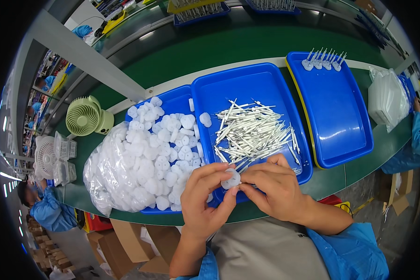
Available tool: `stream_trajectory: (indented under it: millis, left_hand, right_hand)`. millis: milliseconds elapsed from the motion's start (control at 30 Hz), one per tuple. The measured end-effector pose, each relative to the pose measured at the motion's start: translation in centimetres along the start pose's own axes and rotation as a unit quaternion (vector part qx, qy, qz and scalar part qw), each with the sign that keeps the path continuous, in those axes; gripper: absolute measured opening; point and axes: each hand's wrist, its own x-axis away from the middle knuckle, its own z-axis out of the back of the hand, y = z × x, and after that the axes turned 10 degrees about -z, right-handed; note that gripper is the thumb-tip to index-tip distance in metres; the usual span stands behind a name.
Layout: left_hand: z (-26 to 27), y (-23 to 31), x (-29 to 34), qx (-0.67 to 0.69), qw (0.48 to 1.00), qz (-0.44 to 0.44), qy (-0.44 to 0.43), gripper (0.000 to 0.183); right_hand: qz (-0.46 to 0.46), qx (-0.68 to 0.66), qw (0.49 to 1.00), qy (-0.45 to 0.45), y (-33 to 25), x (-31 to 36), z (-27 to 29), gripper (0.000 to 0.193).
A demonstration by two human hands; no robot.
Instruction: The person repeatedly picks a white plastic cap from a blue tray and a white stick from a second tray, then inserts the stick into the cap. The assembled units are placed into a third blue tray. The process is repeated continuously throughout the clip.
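My left hand (203,198) pinches a small translucent white plastic disc (231,178) with lobed edges between thumb and fingers. Close against its right side, my right hand (277,189) has thumb and fingertips pressed together; what lies between them is hidden. Both hands are over the front edge of a blue tray (270,74), in which a heap of thin white sticks (254,130) lies. To the left, many similar white discs (149,163) spill from a clear plastic bag (105,172) across another blue tray (172,97).
At the right, a blue tray (333,112) bears several discs with upright sticks (323,61) along its far end. Beyond it lies a bagged white stack (385,100). Green fan (86,116) and white fan (45,156) stand left. A blue-clothed person (53,210) is at far left.
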Motion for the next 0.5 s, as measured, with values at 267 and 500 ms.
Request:
stream_trajectory:
  millis: [267,500]
  left_hand:
    - [0.9,-0.1,-0.4,-0.045,0.997,-0.012,-0.057,0.036]
    - [0.0,-0.6,0.4,0.097,0.995,0.021,0.032,0.030]
  right_hand:
    - [-0.003,-0.026,1.000,0.005,0.1,0.1,-0.4,0.024]
    - [-0.018,-0.036,0.999,0.009,0.4,0.3,-0.8,0.021]
